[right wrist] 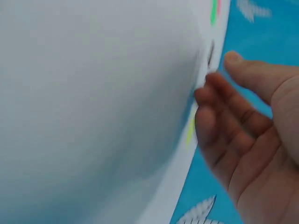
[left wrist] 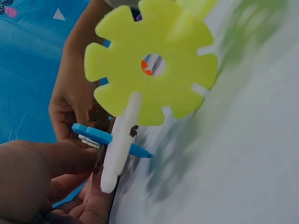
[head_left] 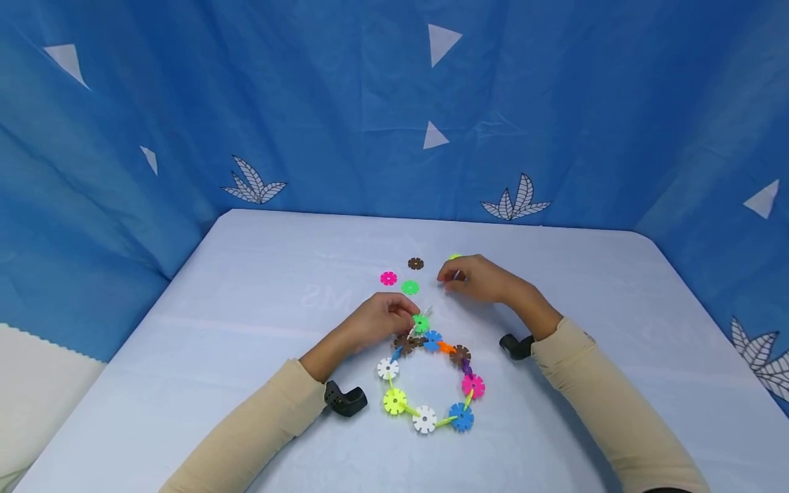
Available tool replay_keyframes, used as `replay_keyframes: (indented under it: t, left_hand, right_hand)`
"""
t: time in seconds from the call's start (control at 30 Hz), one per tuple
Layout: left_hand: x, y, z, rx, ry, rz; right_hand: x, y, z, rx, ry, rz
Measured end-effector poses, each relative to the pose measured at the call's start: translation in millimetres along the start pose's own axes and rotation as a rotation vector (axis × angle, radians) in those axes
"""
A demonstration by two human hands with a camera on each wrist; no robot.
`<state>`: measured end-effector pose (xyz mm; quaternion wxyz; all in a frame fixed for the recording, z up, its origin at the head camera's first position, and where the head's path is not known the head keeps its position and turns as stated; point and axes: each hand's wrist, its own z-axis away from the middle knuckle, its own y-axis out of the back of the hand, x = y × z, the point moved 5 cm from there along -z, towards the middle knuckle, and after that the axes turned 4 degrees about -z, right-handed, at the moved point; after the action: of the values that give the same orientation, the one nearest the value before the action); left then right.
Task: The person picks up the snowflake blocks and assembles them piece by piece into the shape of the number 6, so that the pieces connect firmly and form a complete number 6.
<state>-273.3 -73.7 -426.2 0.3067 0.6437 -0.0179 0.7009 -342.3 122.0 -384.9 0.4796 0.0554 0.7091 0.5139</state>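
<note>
A ring of linked, notched plastic discs in several colours, among them a pink disc (head_left: 473,387) and a yellow disc (left wrist: 182,88), lies on the white table. At its far side my left hand (head_left: 385,316) pinches the linked discs by a brown disc (head_left: 403,344), beside an upright green disc (head_left: 421,323). Just which disc the fingertips grip is partly hidden. My right hand (head_left: 477,277) hovers over the table farther back, thumb apart from loosely bent fingers (right wrist: 217,126), holding nothing. Nearest to it is a loose yellow disc (head_left: 455,256), mostly covered by the hand.
Behind the left hand lie a loose brown disc (head_left: 416,263), a pink one (head_left: 388,278) and a green one (head_left: 409,287). Black wrist mounts (head_left: 346,399) stick out from both sleeves. A blue patterned curtain (head_left: 370,103) hangs along the table's far edge.
</note>
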Motion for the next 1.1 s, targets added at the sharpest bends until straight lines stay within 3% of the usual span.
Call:
replay_keyframes:
  t: [0.1,0.2,0.43,0.63,0.77,1.0,1.1]
  left_hand:
    - [0.7,-1.0,0.6,0.003,-0.015,-0.016]
    - [2.2,-1.5,1.1,0.002,-0.037,-0.015]
    - [5.5,-2.9,0.5,0.0,-0.069,-0.028]
    - [6.4,-2.9,0.3,0.012,-0.066,-0.057]
    - [8.1,-2.2,1.2,0.015,-0.069,-0.069]
    - [7.4,-3.4,-0.8,0.008,-0.063,-0.072]
    - [7.2,-3.9,-2.5,0.011,-0.062,-0.079]
  right_hand:
    - [20,17,-3.3,0.049,-0.164,0.061]
    - [34,25,-9.9,0.034,-0.281,0.104]
    - [42,24,-22.1,0.036,-0.334,0.155]
    - [38,17,-19.2,0.008,-0.386,0.121]
    - [32,14,-12.8,0.009,-0.366,0.026]
    - [22,-3,-4.8,-0.053,-0.312,-0.34]
    - [17,-11,-3.8,-0.103,-0.308,-0.439]
